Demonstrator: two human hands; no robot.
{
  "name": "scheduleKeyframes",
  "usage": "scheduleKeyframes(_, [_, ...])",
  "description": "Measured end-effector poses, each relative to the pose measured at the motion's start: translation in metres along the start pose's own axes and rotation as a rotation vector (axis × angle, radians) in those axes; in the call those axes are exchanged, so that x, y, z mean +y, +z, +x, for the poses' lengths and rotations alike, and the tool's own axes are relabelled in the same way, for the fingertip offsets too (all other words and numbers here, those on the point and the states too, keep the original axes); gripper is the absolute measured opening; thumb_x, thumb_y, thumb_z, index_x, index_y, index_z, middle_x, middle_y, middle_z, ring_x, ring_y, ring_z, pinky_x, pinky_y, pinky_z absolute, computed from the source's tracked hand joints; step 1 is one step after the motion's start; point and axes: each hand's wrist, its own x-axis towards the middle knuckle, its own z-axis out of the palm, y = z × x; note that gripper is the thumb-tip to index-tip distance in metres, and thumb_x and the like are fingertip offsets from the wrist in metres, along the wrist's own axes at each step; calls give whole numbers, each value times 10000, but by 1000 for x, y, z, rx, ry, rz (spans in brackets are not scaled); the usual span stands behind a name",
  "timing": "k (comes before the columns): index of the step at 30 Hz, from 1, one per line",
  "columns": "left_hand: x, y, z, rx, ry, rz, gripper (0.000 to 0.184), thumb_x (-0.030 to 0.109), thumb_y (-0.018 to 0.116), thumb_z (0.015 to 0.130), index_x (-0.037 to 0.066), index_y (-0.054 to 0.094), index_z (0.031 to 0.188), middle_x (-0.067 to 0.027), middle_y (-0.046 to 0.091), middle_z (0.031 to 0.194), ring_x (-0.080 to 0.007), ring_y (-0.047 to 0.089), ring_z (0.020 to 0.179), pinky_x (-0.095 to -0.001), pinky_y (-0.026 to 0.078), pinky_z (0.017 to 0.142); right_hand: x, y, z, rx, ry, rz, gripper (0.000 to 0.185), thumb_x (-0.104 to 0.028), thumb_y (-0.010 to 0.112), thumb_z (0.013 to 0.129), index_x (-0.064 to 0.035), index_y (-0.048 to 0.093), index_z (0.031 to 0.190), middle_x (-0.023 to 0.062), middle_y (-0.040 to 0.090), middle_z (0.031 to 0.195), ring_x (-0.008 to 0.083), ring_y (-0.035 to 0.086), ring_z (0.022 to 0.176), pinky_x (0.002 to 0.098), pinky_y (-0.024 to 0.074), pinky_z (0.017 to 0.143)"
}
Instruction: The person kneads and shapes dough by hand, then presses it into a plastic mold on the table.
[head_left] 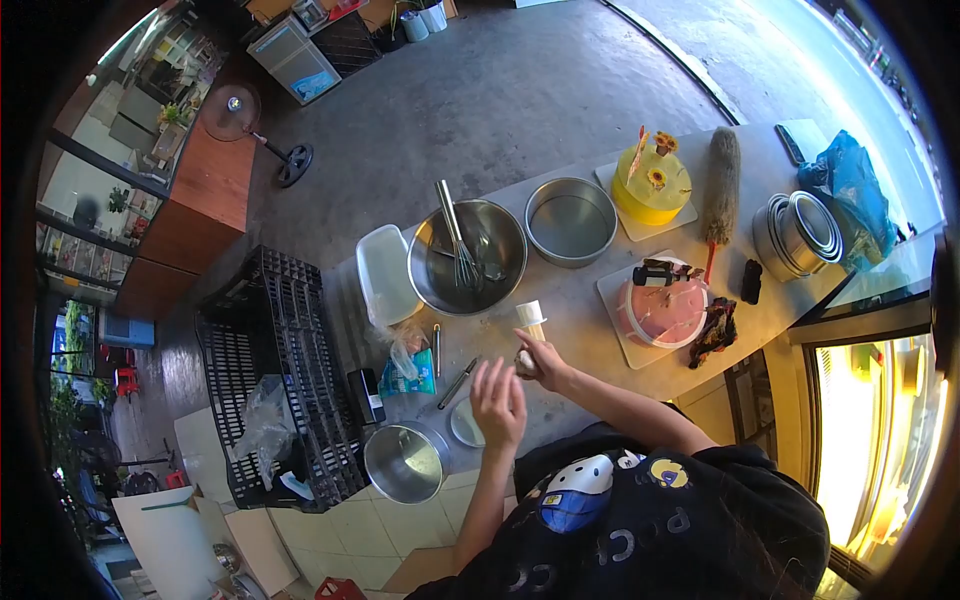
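My right hand [546, 365] is closed around a small pale container with a white cap [528, 312], held over the table. Just left of it, my left hand [497, 402] is raised with its fingers apart and nothing visible in it. Below the left hand, a pale round dish [466, 424] is partly hidden. A dark slim tool [457, 384] lies close by on the table. Beyond my hands stands a steel mixing bowl [420, 250] with a whisk [461, 250] in it. A round cake tin [570, 222] is beside the bowl.
To the right are a pink cake [660, 310], a yellow cake [650, 205] with flowers, and stacked tins [790, 240]. Left are a white plastic tub [385, 270], a blue packet [410, 372], a metal pot [405, 462] at the edge, and a black crate [320, 350].
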Motion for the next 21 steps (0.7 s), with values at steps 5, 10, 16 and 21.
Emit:
scheduleKeyframes(5, [5, 19, 11, -113, 94, 57, 288, 227, 501, 789, 47, 540, 1010, -143, 441, 1164, -313, 357, 1118, -432, 270, 921, -3, 3, -9, -251, 274, 118, 636, -614, 372, 757, -25, 532, 933, 57, 551, 788, 160, 536, 762, 326, 427, 735])
scheduleKeyframes(10, [-32, 38, 7, -229, -41, 205, 287, 277, 509, 786, 45, 551, 950, -177, 489, 1047, -326, 465, 966, -421, 377, 780, 18, -20, 10, -392, 342, 215, 756, -655, 327, 740, -40, 410, 1171, 104, 469, 1146, 222, 460, 1027, 402, 336, 892])
scheduleKeyframes(16, [-63, 46, 3, -278, -40, 11, 258, 259, 566, 765, 38, 554, 631, -98, 546, 616, -286, 556, 565, -369, 426, 482, 0, -9, -13, -278, 483, 222, 764, -567, 325, 786, 92, 332, 1171, 184, 472, 1101, 318, 428, 1057, 441, 302, 925])
scheduleKeyframes(21, [-106, 67, -9, 133, -591, -489, 464, 347, 486, 834, 49, 461, 480, -20, 423, 415, -173, 429, 306, -284, 331, 313, 16, -15, 0, -141, 484, 12, 545, -328, 335, 837, 105, 310, 1166, 270, 464, 1098, 374, 460, 1024, 442, 353, 895])
